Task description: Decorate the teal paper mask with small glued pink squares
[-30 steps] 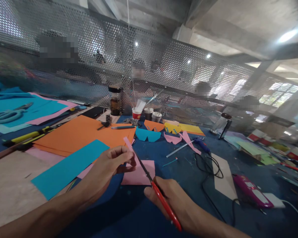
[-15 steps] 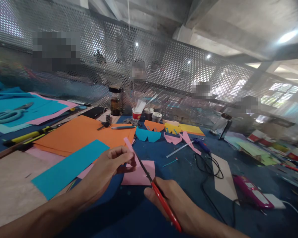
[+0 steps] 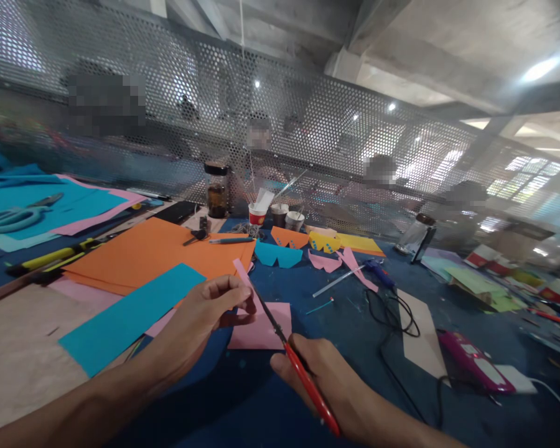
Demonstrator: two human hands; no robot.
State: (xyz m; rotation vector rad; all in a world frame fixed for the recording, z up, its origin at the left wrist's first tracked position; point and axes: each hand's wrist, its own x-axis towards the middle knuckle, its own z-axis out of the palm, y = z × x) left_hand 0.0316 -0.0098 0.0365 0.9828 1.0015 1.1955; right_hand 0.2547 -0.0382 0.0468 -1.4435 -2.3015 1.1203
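Between the fingers of my left hand [image 3: 224,302] is a narrow strip of pink paper [image 3: 240,272], pointing up and away. My right hand [image 3: 320,370] grips red-handled scissors [image 3: 303,379], whose blades lie along the strip's right edge and look closed or nearly so. Below both hands a pink paper rectangle [image 3: 261,336] rests on the dark blue table. Just beyond are cut paper shapes with notched edges: a blue one [image 3: 279,254], an orange one [image 3: 289,236], a yellow one [image 3: 324,241] and a pink one [image 3: 324,260].
Orange sheets [image 3: 135,255] and a blue paper strip [image 3: 130,317] lie left, near teal scissors [image 3: 18,214]. Paper cups [image 3: 257,214] and a lidded jar [image 3: 217,190] stand before a perforated metal screen [image 3: 308,124]. A glue gun [image 3: 379,272] trails a black cord at right.
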